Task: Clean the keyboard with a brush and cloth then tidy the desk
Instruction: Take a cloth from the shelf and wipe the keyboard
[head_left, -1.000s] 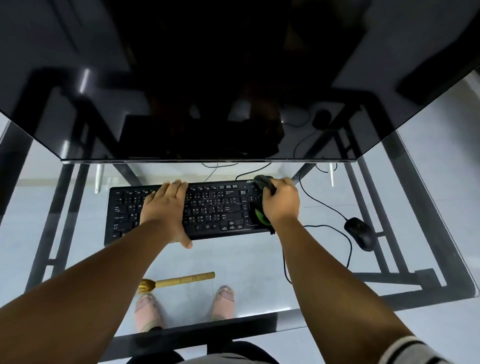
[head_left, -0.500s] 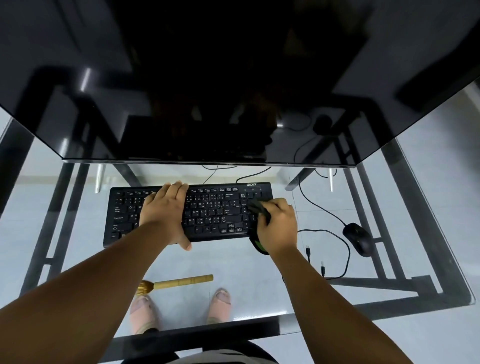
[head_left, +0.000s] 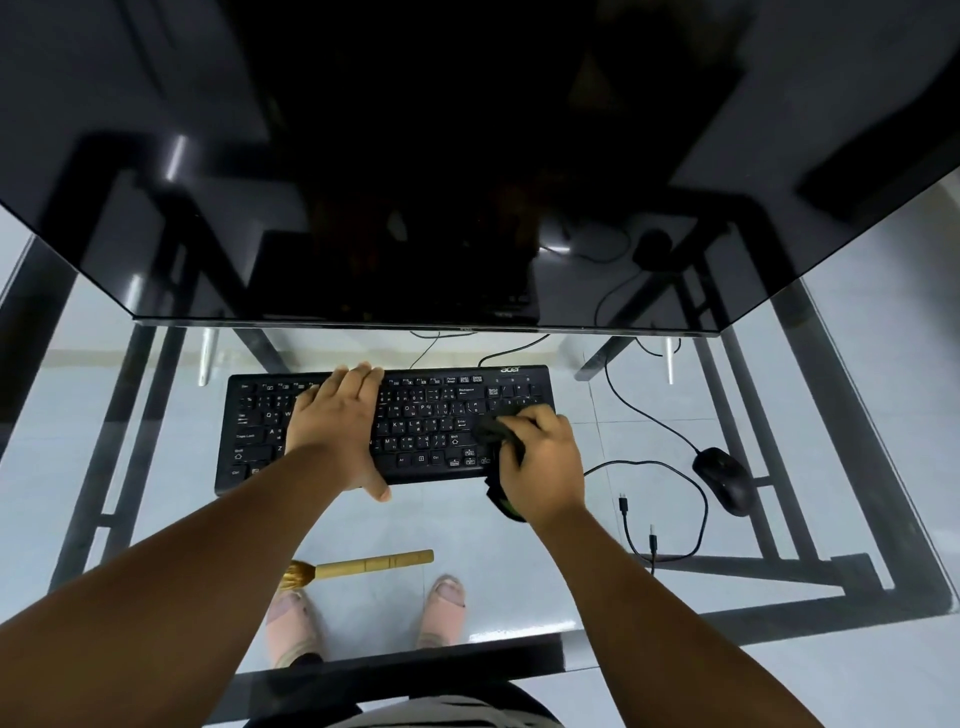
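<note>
A black keyboard (head_left: 431, 415) lies on the glass desk (head_left: 467, 525) below the monitor. My left hand (head_left: 337, 426) rests flat on the keyboard's left half, fingers together, thumb over the front edge. My right hand (head_left: 543, 462) is closed on a dark cloth with a green edge (head_left: 498, 434), pressed on the keyboard's right end near the number pad. A wooden-handled brush (head_left: 363, 565) lies on the glass near the front edge, bristles pointing left.
A large dark monitor (head_left: 467, 182) fills the upper view. A black mouse (head_left: 724, 480) sits to the right with its cable looping. Two loose cable plugs (head_left: 636, 519) lie right of my right hand. The desk's black front rail (head_left: 395, 670) is close.
My right hand has drawn the cloth from the keyboard's top right corner down toward its front edge. My left hand has stayed in place.
</note>
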